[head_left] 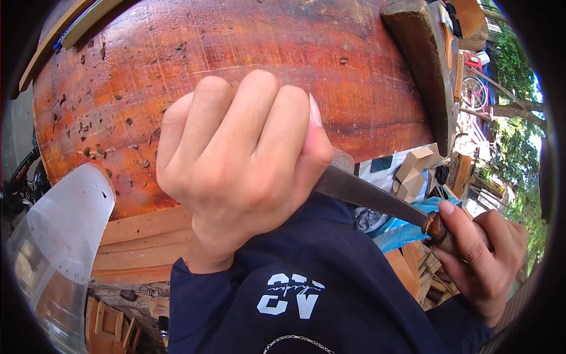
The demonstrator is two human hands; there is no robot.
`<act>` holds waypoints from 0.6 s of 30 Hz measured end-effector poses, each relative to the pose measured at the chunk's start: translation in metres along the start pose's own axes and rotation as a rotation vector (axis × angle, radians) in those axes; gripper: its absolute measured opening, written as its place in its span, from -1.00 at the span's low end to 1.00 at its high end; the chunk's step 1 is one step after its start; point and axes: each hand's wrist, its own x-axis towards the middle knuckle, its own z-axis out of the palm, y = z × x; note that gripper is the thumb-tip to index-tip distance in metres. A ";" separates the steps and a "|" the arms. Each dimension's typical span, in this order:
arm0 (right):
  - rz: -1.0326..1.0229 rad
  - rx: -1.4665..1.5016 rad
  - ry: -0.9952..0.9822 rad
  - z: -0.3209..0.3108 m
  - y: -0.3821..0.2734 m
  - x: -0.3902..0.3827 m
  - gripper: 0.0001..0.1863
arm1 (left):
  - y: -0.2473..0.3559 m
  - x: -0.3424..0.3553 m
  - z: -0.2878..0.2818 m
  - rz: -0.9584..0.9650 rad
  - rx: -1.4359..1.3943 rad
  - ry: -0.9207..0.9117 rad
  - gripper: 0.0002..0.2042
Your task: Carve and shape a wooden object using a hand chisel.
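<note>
My left hand (242, 147) is closed in a fist over the wooden table, knuckles up. What its fingers wrap round is hidden; a small translucent rounded edge (343, 160) shows just past the thumb side. My right hand (483, 253) grips the brown wooden handle of a knife (377, 197). Its dark blade points left toward my left hand, and its tip is hidden behind that hand. Whether the blade touches the translucent piece I cannot tell. To the left, a curved clear plastic sheet (73, 221) overlaps the table's near left corner.
The reddish-brown wooden table (265, 53) carries scattered dark chips at left. A thick dark wooden piece (418, 65) lies along its right side. Wooden strips (88, 23) rest at the far left. Beyond the right edge are a cardboard box (413, 171) and blue plastic (401, 230).
</note>
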 end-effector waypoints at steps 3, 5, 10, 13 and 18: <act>-0.036 0.107 0.081 0.036 0.015 0.000 -0.34 | 0.002 -0.003 -0.003 -0.034 0.056 -0.037 -0.89; -0.055 0.168 0.167 0.060 0.020 -0.008 -0.32 | 0.000 -0.003 -0.002 -0.021 0.042 -0.008 -0.87; -0.038 0.259 0.355 0.119 0.028 -0.015 -0.35 | -0.003 -0.001 0.007 0.061 0.015 0.019 -0.83; -0.094 0.616 0.359 0.153 0.038 -0.001 -0.34 | -0.007 -0.001 0.005 0.071 0.017 0.056 -0.87; -0.097 0.647 0.393 0.122 0.050 -0.006 -0.39 | -0.008 -0.002 0.004 0.081 0.049 0.090 -0.87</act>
